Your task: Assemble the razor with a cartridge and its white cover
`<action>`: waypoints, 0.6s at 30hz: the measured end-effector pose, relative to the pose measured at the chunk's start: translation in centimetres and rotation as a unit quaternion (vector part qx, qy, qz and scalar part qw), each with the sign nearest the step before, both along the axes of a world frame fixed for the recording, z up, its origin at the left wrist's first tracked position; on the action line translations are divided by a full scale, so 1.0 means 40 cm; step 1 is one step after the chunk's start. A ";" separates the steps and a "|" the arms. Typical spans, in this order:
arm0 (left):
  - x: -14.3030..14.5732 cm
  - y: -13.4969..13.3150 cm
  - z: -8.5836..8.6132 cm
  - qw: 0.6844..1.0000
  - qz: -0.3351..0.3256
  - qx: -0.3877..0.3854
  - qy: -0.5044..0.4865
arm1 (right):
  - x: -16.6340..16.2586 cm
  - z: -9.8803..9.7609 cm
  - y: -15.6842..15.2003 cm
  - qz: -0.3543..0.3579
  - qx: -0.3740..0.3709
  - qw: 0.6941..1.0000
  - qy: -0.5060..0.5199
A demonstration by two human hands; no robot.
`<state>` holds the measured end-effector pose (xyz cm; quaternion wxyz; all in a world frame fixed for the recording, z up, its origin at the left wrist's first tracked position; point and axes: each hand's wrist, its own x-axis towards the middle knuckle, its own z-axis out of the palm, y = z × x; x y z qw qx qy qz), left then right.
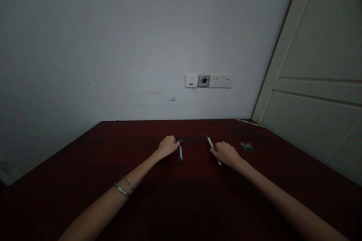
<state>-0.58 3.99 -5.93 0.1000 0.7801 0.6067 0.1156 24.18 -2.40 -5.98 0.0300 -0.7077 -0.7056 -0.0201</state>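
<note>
My left hand (167,146) rests on the dark red table (169,203), fingers curled, with its thumb and finger tips at the neck of a razor (181,154). The razor lies with its dark T-shaped head away from me and its pale, dark-edged handle towards me. Closed around a slim white stick with a dark tip (209,141) is my right hand (226,153). The stick slants, its dark end pointing away and to the left, its lower end showing below my thumb. Its exact kind is too dim to tell.
Right of my right hand lies a small clear packet (248,147) with teal pieces inside. A flat printed strip (250,122) lies at the far right edge. Behind the table stands a pale wall with sockets (220,81); a white panelled door (319,94) borders the right side.
</note>
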 end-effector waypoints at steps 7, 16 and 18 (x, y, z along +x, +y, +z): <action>-0.001 -0.007 0.014 1.000 0.021 0.007 0.006 | -0.185 -0.008 -0.014 0.073 -0.004 0.997 0.005; -0.016 -0.022 0.033 0.999 0.031 0.003 0.007 | -0.230 -0.005 -0.014 0.081 -0.006 0.997 0.001; -0.012 -0.024 0.030 0.999 0.033 -0.002 0.013 | -0.232 -0.005 -0.016 0.086 -0.004 0.996 0.002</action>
